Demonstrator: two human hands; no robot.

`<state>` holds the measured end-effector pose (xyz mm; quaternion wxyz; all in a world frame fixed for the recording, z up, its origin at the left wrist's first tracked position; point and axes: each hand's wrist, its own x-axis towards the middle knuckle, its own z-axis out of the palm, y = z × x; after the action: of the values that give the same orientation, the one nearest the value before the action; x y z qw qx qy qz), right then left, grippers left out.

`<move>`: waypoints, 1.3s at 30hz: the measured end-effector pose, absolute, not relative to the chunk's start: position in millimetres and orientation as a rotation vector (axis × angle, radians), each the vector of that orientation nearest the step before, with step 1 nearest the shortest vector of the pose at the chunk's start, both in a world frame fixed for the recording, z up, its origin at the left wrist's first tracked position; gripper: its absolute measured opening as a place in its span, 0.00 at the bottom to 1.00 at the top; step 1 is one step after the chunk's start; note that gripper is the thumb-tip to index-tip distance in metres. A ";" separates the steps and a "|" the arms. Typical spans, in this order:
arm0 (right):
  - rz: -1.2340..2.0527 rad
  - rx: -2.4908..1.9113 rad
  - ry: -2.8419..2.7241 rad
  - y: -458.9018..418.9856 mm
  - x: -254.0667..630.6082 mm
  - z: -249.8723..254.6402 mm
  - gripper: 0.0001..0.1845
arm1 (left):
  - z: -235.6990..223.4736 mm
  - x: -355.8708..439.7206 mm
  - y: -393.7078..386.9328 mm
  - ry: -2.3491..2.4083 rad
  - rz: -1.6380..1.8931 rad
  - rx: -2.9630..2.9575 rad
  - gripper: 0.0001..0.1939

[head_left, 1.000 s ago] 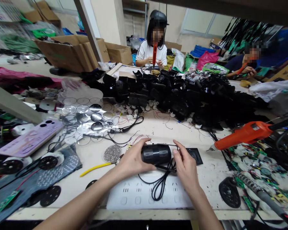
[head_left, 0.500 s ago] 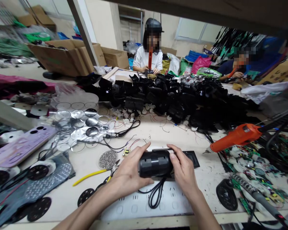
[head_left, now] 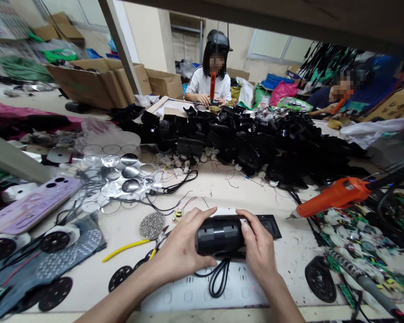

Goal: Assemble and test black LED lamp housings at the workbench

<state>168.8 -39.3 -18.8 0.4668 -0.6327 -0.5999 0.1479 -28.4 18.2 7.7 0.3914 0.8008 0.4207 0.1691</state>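
Note:
Between my hands lies a black cylindrical plastic housing (head_left: 219, 235), held level above a white power strip (head_left: 188, 291). My left hand (head_left: 183, 242) wraps around its left end, thumb below and fingers over the top. My right hand (head_left: 258, 242) grips the right end, with the thumb on top. A looped black cable (head_left: 219, 278) hangs below the housing onto the power strip. A flat black rectangular part (head_left: 271, 226) shows beyond my right fingers. Yellow-handled cutters (head_left: 128, 249) and a round dish of small screws (head_left: 151, 225) sit left of my left hand.
An orange electric screwdriver (head_left: 335, 197) hangs at right above loose circuit boards. A soldering iron (head_left: 373, 287) lies front right. Black shells (head_left: 222, 139) are heaped across the back. A purple phone (head_left: 33, 204) and shiny discs (head_left: 111, 175) are at left. Two people sit opposite.
The housing has shifted slightly down and right in view, with both hands still around it. The view itself has moved a little. The person opposite has lowered their head slightly.

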 end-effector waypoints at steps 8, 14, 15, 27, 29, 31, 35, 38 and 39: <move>0.401 -1.600 -1.436 -38.4 168.5 -16.9 0.17 | 8.7 -26.1 18.9 1.062 0.438 2.036 0.49; 0.470 -1.656 -1.392 -34.5 169.2 -11.7 0.17 | 15.7 -24.8 23.1 1.059 0.437 1.954 0.47; 0.482 -1.670 -1.377 -33.9 169.0 -10.9 0.18 | 16.1 -24.9 23.7 1.055 0.447 1.944 0.46; 0.600 -1.732 -1.352 -28.2 168.8 -4.3 0.19 | 15.1 -25.7 30.8 0.992 0.553 1.787 0.41; 0.625 -1.753 -1.378 -25.7 169.3 -4.5 0.20 | 15.4 -25.6 33.9 1.009 0.545 1.758 0.41; 0.590 -1.759 -1.431 -24.4 169.5 -5.6 0.21 | 14.3 -26.1 37.9 1.040 0.543 1.687 0.40; 0.232 -1.647 -1.606 -28.1 166.5 -6.4 0.20 | 7.0 -29.1 47.8 1.065 0.567 1.312 0.37; 0.066 -1.449 -1.822 -31.7 162.0 -4.4 0.14 | 1.1 -31.3 53.8 1.029 0.618 1.086 0.33; 0.050 -1.409 -1.876 -31.9 160.6 -3.7 0.13 | -0.1 -31.7 55.0 1.004 0.628 1.051 0.31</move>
<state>160.6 -31.9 -3.7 0.3871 -0.5537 -0.7370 0.0198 -31.7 55.0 -0.1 0.7025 0.4724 0.4513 0.2822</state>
